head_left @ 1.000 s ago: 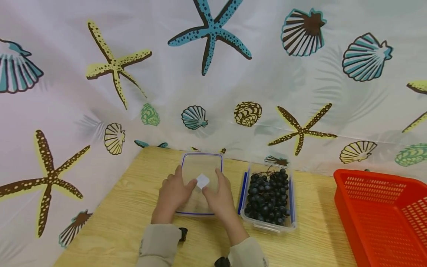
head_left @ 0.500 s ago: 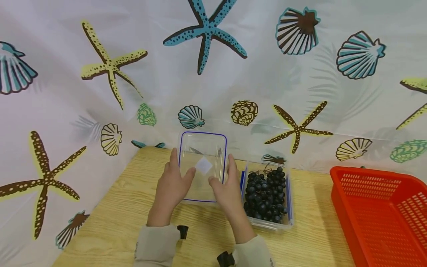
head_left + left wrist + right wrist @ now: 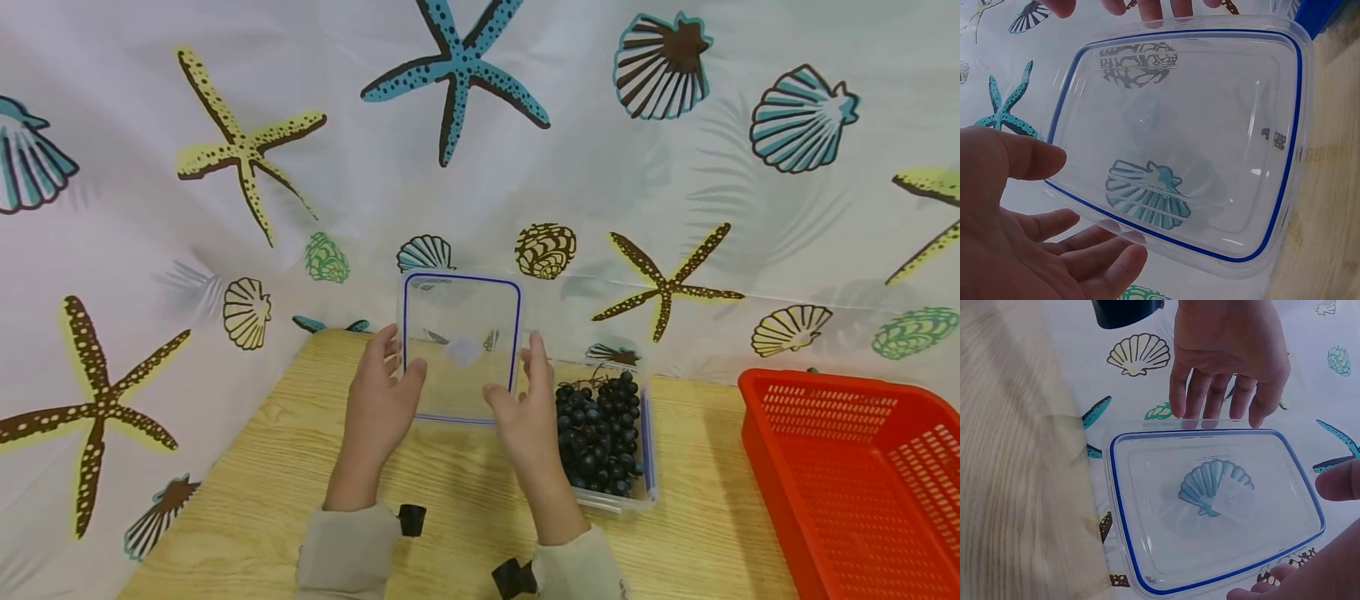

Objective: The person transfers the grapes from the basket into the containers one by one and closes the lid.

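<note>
A clear plastic container lid [image 3: 450,396] with a blue sealing ring is raised and tilted above the table, a pale square patch near its middle. My left hand [image 3: 378,404] holds its left edge, thumb on the near face and fingers at the far side; the left wrist view shows these fingers [image 3: 1100,259] behind the rim. On the opposite edge, my right hand [image 3: 528,425] grips in the same way. Right beside that hand stands a clear box [image 3: 649,450] with blue side clips, filled with dark grapes [image 3: 596,433]. The right hand hides part of the box's left side.
A red perforated plastic basket [image 3: 772,467] stands at the right edge of the wooden table [image 3: 247,500]. Behind the table hangs a white cloth [image 3: 480,200] printed with starfish and shells. A black band piece [image 3: 411,519] sits at the left cuff.
Both hands have lifted the lid up and away from the tabletop, tilting it so its face turns toward me. The hands have spread slightly to its side edges. The grape box has stayed put.
</note>
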Motion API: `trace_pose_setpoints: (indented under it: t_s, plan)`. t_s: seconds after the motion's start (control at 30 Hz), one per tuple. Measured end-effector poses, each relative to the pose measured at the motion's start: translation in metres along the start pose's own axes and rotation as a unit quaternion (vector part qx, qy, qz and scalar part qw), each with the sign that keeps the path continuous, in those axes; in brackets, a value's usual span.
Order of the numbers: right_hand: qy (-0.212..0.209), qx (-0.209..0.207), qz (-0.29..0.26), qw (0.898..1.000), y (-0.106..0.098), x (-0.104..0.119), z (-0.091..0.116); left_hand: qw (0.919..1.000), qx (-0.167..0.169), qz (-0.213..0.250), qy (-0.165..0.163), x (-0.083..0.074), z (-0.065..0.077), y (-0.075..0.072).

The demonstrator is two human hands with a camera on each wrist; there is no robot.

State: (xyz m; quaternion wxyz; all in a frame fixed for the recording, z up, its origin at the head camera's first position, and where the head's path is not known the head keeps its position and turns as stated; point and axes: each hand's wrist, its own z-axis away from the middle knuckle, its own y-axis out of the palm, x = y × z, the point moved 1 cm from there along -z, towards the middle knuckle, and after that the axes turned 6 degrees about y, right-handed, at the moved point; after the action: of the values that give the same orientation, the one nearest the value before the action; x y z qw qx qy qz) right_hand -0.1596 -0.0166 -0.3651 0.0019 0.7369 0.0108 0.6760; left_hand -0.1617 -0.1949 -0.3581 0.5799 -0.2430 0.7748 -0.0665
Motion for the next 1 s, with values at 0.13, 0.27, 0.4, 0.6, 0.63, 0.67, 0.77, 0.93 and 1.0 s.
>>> trace_pose_setpoints:
  t_s: [0.13,0.27,0.4,0.6,0.63,0.67,0.77,0.93,1.0]
  plan:
    - [-0.011,0.001,-0.018,1.0,-0.002,0.002,0.001,0.9991,0.0,0.041,0.009,-0.003,0.001,-0.001]
    - [-0.028,0.006,-0.029,0.999,-0.003,0.005,0.003,0.9958,0.012,0.088,0.022,-0.006,0.002,-0.002]
    - [-0.04,-0.001,-0.035,0.999,-0.006,0.012,0.005,0.988,0.006,0.146,0.048,-0.01,0.003,-0.002]
    - [-0.08,0.003,-0.09,0.993,-0.016,0.02,0.006,0.9535,-0.033,0.289,0.079,-0.012,0.001,0.0]
    - [-0.086,0.005,-0.107,0.991,-0.018,0.022,0.006,0.9434,-0.036,0.319,0.085,-0.012,0.001,0.001]
    - [-0.092,0.007,-0.128,0.987,-0.019,0.023,0.007,0.9312,-0.038,0.351,0.091,-0.011,0.001,0.001]
    - [-0.112,0.01,-0.193,0.975,-0.022,0.028,0.009,0.8948,-0.037,0.432,0.108,-0.011,0.002,0.005]
    - [-0.122,-0.022,-0.234,0.964,-0.028,0.031,0.01,0.866,-0.021,0.487,0.113,-0.014,0.003,0.014]
    - [-0.113,-0.035,-0.22,0.968,-0.03,0.03,0.011,0.8633,-0.01,0.492,0.112,-0.015,0.004,0.017]
